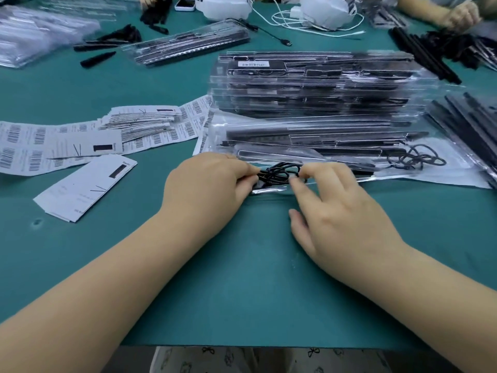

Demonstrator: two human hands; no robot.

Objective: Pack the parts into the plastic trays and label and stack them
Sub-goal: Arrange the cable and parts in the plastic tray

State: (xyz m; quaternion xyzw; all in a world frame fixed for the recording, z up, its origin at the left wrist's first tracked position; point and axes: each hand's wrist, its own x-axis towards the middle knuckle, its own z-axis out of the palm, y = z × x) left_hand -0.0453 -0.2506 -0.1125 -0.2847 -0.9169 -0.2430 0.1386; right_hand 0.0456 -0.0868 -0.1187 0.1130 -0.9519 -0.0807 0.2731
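A clear plastic tray [317, 154] with long black parts lies open on the green table in front of me. At its near left end sits a coiled black cord [278, 173]. My left hand [212, 181] pinches the cord's left side with curled fingers. My right hand [336, 208] pinches its right side with thumb and forefinger, the other fingers spread over the table. A second loose black cord [414, 158] lies at the tray's right end. Behind it rises a stack of packed trays [317, 84], the top one bearing a white barcode label [254, 64].
Sheets of barcode labels [40, 146] and white cards [86, 188] lie at the left. Another packed tray [188, 47] and loose black parts [98, 59] sit at the back left. Black rods [462, 117] lie at the right. Another person's hand [457, 16] works at the far right.
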